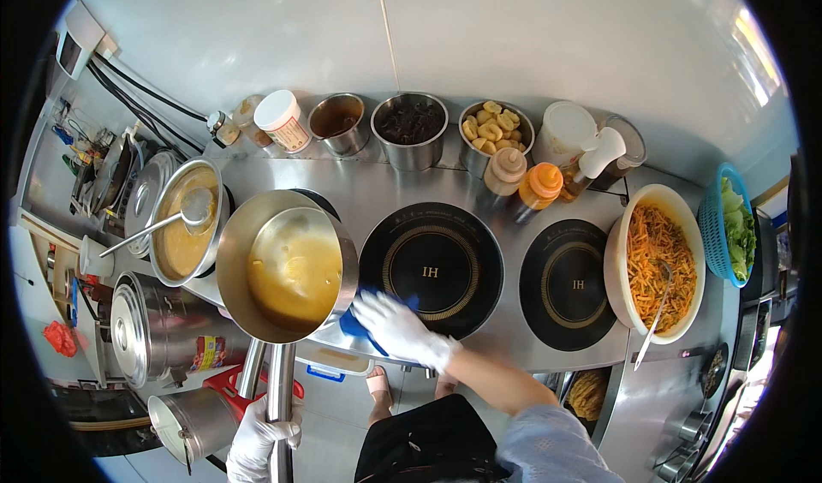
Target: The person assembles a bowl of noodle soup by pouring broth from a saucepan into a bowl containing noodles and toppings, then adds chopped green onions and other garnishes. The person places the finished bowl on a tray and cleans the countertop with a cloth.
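Observation:
My left hand (pixel 261 438), in a white glove, is closed round the long metal handle of a saucepan (pixel 227 260). The saucepan is tilted toward me, with yellow-brown liquid (pixel 291 286) pooled inside. A second metal handle (pixel 252 368) shows beside the one I hold; what it belongs to is hidden. My right hand (pixel 398 329), also in a white glove, presses a blue cloth (pixel 364 329) on the steel counter, by the near left edge of a round black induction hob (pixel 431 290). Part of the cloth sticks out past the fingers.
Left stands a pot of broth (pixel 175 252) with a ladle (pixel 195 209), above a lidded steel stockpot (pixel 128 329). Steel tubs, including one of dark pieces (pixel 411 128), and sauce bottles (pixel 541 183) line the back. Right are another hob (pixel 572 307), a bowl of shredded carrot (pixel 659 252) and a blue basket (pixel 715 217).

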A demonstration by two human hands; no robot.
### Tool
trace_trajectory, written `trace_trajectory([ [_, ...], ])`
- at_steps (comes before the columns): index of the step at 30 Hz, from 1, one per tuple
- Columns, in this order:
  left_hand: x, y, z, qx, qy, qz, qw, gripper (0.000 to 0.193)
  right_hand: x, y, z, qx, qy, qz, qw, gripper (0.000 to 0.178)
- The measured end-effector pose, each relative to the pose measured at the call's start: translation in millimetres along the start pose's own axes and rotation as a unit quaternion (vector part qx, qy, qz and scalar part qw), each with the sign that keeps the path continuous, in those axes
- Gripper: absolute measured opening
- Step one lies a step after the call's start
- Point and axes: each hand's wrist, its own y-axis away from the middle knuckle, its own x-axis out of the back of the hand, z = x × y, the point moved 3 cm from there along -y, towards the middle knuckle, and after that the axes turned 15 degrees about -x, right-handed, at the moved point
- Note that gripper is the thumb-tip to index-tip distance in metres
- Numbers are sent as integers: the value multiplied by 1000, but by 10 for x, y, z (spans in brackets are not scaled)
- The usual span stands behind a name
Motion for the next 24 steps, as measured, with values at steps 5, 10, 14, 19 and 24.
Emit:
trace_trajectory([
  [5, -160, -42, -17, 5, -8, -17, 1000, 40, 254, 660, 249, -70, 19, -140, 987, 52],
  [10, -436, -94, -116, 6, 6, -31, 999, 38, 108, -101, -42, -91, -11, -105, 990, 42],
  [14, -650, -204, -276, 17, -17, -58, 998, 35, 99, 529, 302, -134, 38, 49, 989, 50],
  [19, -860, -439, -548, 14, -69, -132, 989, 31, 278, 1593, 957, -305, 49, 60, 949, 62],
  [24, -943, -647, -785, 3, -48, -171, 984, 26, 513, 1968, 1073, -449, 55, 92, 887, 61],
])
